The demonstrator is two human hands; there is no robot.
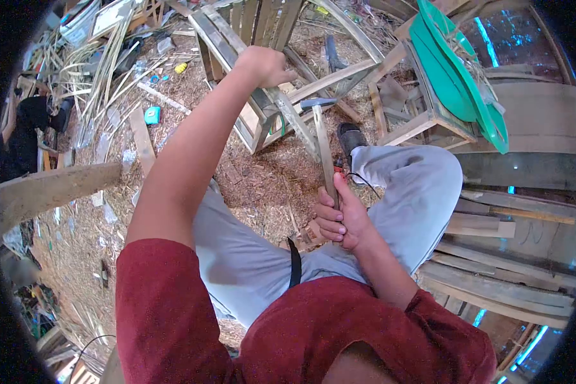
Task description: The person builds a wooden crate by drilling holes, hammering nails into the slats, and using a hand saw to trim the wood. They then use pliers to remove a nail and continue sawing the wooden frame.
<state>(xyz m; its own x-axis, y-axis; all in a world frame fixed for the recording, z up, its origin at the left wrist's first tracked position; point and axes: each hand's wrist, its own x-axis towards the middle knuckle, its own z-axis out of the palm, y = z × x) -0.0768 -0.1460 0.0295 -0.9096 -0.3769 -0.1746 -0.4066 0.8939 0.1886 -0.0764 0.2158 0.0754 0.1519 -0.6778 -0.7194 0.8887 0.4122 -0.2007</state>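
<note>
Up from my lap, toward the upper middle of the frame, the wooden frame (294,121) lies ahead of me, and my left hand (261,67) is the nearer one to it, curled over its near corner, though the undersides of those fingers are hidden. My right hand (342,214) sits lower, right of centre, closed around the lower part of the hammer (324,144), so the two hands are well apart. The hammer's handle runs nearly upright in the picture, leaning a little left toward its top, while its head lies crosswise, just right of the slanting leg that drops from under my left hand. The head overlaps the wooden frame in this view, but I cannot tell whether it touches. Below, my grey trousers (409,185) spread to either side, with one dark shoe (351,137) on the ground past the handle. The floor (256,179) is strewn with shavings; a teal tape measure (152,115) lies there left of my forearm, and thin wood strips (105,96) tangle at upper left. A green plastic piece (445,70) leans at upper right against more woodwork, and long planks (493,288) lie along the right edge.
</note>
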